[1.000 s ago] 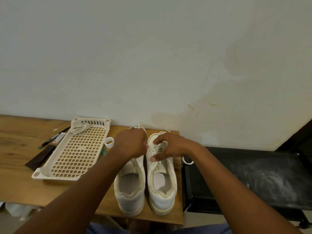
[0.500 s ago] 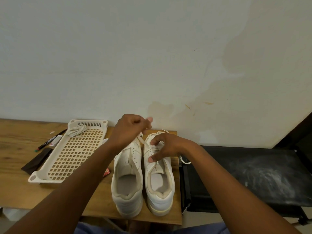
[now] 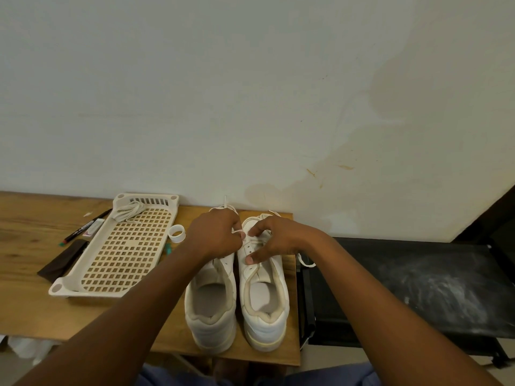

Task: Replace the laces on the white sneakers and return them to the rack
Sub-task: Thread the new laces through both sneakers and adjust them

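Soft, even, rather dim indoor light — no glare, only faint shadows under the forearms and beside the sneakers (image 3: 237, 296). The wide lens bends the counter (image 3: 33, 274) edge; details stay slightly soft throughout.

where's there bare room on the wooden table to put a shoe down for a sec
Bare wood lies at the far left of the table, left of the dark cloth, and along the near edge in front of the tray. It is crowded between the tray and the sneakers, where a small white ring sits and both hands work.
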{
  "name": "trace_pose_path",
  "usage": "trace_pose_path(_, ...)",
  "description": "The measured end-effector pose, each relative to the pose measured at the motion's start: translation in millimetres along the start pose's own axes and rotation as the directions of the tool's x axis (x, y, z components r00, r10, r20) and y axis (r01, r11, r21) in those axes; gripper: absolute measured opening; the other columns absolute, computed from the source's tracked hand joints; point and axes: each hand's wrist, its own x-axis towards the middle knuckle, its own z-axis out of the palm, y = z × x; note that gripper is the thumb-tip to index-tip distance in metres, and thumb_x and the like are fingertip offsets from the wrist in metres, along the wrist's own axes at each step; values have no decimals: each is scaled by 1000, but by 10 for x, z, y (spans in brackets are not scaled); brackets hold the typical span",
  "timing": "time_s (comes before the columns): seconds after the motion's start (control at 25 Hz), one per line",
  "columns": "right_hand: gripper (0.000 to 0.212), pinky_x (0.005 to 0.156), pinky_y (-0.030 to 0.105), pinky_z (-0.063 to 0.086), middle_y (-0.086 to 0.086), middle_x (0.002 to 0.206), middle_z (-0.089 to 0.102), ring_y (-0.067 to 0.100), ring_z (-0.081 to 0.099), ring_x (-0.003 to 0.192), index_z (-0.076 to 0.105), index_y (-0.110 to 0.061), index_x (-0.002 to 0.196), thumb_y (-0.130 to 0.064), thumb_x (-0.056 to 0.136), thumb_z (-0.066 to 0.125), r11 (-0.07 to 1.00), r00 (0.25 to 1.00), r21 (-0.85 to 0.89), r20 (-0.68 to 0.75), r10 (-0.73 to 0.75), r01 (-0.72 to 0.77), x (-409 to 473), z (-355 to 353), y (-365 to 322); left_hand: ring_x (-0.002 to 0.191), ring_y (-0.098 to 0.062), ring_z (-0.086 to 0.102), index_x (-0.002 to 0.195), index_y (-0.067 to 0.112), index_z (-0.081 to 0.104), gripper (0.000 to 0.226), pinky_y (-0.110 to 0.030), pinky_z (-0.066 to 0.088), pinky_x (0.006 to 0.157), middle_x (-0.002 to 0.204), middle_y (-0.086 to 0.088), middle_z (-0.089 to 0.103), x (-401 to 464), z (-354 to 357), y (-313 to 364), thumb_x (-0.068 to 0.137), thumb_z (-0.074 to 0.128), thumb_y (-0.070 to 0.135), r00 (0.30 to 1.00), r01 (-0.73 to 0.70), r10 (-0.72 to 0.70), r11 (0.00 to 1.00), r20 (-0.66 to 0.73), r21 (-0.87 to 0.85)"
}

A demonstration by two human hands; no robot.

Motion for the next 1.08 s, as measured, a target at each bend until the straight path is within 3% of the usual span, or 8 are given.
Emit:
trace_pose_path(0.28,78,109,36,42,-3,158,46,24,46,141,54,-25,149,-42,81,87,1000,1000,-4,8,27,-27,0,17,-29,90,-9,62,88,23,69,12,-27,48,76,98,10,69,7,-71,-2,97,63,30,994,2,-43,933,-105,-361)
trace_pose_path(0.36,78,105,34,42,-3,158,46,24,47,141,53,-24,150,-42,81,87,999,999,3,10,35,-35,-6,10,-30,76,-8,62,84,18,68,19,-24,46,67,87,5,69,-23,-201,29,101,60,21,983,-98,-21,775,-181,-624)
trace_pose_path(0.48,78,104,34,42,-2,157,47,24,47,141,53,-24,150,-39,82,87,998,999,31,16,47,-47,-24,17,-34,53,-10,39,91,7,65,21,-21,31,49,75,0,62,-69,-450,53,106,51,13,978,-190,-26,305,-207,-933)
trace_pose_path(0.52,77,104,33,42,-2,157,47,24,47,141,53,-23,150,-39,82,87,999,999,27,22,45,-46,-31,15,-33,52,-9,36,91,6,65,20,-21,30,47,73,0,63,-86,-504,61,105,52,13,978,-198,-8,278,-208,-940)
trace_pose_path(0.6,70,102,31,41,-2,154,49,22,49,139,55,-22,148,-40,86,83,999,1000,25,22,23,-23,-28,0,-18,49,-4,43,87,10,71,20,-22,35,52,77,3,69,-115,-513,35,102,60,19,972,-204,6,510,-234,-835)
trace_pose_path(0.72,37,104,35,48,4,141,59,22,57,126,62,-18,135,-22,99,65,996,994,89,-113,15,-5,58,-30,105,65,-1,61,70,26,74,38,-29,45,66,84,11,72,-116,-412,-135,97,62,50,957,-142,30,915,-288,-377)
trace_pose_path(0.92,45,78,33,52,9,126,59,24,58,102,43,-11,143,-13,99,54,951,971,-198,-28,236,-237,129,51,287,66,-21,65,58,9,64,65,-34,49,62,69,-5,67,-77,-421,-262,96,53,62,928,25,-74,990,-365,-139)
trace_pose_path(1.08,27,83,37,56,5,97,61,24,64,94,60,-9,117,-12,91,63,929,963,-253,-59,264,-270,165,56,340,75,-12,57,75,21,55,32,-25,36,65,83,5,60,-115,-415,-92,90,70,44,868,-112,25,983,-496,-147)
